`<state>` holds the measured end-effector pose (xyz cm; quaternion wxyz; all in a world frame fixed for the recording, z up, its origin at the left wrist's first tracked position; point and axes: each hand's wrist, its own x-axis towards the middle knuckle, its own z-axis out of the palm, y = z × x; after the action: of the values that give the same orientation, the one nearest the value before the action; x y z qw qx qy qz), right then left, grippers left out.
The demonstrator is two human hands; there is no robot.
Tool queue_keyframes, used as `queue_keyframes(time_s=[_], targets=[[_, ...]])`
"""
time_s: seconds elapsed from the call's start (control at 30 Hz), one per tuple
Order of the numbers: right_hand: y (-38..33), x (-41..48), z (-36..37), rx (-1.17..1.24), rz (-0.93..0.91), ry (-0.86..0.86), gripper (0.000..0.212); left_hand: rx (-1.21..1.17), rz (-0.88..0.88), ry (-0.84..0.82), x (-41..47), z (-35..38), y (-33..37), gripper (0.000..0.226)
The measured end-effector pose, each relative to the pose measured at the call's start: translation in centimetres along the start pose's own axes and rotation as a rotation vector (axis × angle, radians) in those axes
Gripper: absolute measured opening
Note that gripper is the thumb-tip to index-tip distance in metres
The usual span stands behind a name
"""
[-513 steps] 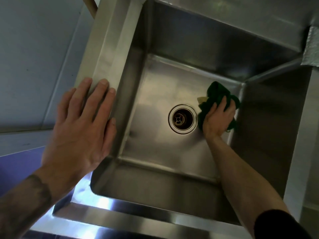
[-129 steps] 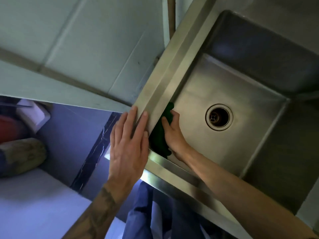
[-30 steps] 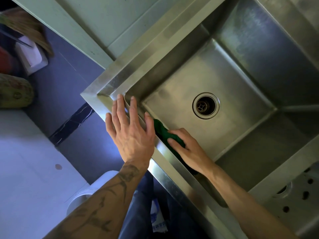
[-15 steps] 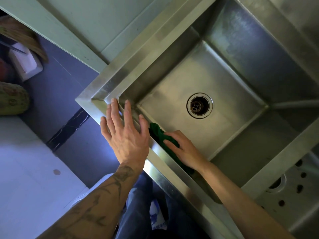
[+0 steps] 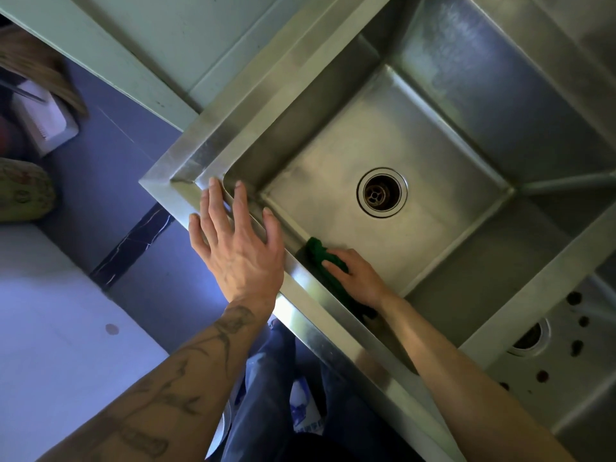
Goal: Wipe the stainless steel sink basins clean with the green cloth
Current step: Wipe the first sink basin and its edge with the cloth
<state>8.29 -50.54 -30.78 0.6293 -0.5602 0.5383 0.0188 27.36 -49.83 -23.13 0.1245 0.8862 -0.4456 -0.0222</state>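
Right hand (image 5: 355,276) is down inside the basin (image 5: 333,155), fingers bent over the green cloth (image 5: 320,253), gripping it and pressing it into the seam where the near wall meets the floor. Thumb not visible. The cloth is bunched; a lump pokes out past the fingertips toward 10 o'clock and the rest trails under the palm toward 4 o'clock. So its long axis runs 10-to-4, parallel w/ the near wall and the rim (image 5: 310,308) above it.

Key relation: the unwiped run prob lies along that same line. The basin corner (image 5: 230,176) is at 10 o'clock from the right hand, near but not touching. A stroke that way should stay tight in the seam. Risk: the cloth rolls up off the wall.

Left hand (image 5: 241,251) is at 9 o'clock of the right hand, flat on the rim, fingers spread and straight, holding nothing, just bracing. Its fingertips reach almost to the corner, so it's nearer the corner but has no cloth.

Drain (image 5: 381,191) is at 1 o'clock from the right hand, apart from the cloth. Second basin (image 5: 566,378) is at 4 o'clock past the divider, w/ its own drain (image 5: 530,336) and dark specks (image 5: 574,296) on its floor. It looks not yet done, so the task is approx midway at best.
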Motion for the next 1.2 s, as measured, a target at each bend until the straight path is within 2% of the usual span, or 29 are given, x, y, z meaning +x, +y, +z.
queue_keyframes(time_s=[0.23, 0.43, 0.63, 0.83, 1.0, 1.1, 1.2], targets=[[-1.0, -5.6, -0.3, 0.057, -0.181, 0.073, 0.026, -0.014, -0.003, -0.001, -0.1, 0.0, 0.1, 0.051], [0.7, -1.2, 0.3, -0.013, 0.002, 0.041, 0.039, -0.008, 0.01, -0.004, -0.1, 0.0, -0.1, 0.051], [0.2, -5.7, -0.2, 0.063, -0.16, 0.106, 0.022, -0.018, 0.008, -0.003, -0.1, 0.2, -0.3, 0.052], [2.0, -0.7, 0.1, -0.051, 0.012, 0.026, 0.039, -0.018, 0.011, -0.007, -0.1, 0.2, -0.2, 0.052], [0.7, -6.3, -0.3, 0.042, -0.143, 0.121, 0.029, -0.019, 0.003, -0.007, -0.1, 0.3, -0.2, 0.052], [0.9, -5.8, -0.5, 0.011, -0.116, 0.071, 0.033, -0.019, 0.002, -0.007, -0.1, 0.2, -0.1, 0.051], [2.2, -2.3, -0.2, -0.046, -0.015, 0.012, 0.039, -0.017, 0.0, -0.009, -0.1, 0.3, -0.1, 0.051]])
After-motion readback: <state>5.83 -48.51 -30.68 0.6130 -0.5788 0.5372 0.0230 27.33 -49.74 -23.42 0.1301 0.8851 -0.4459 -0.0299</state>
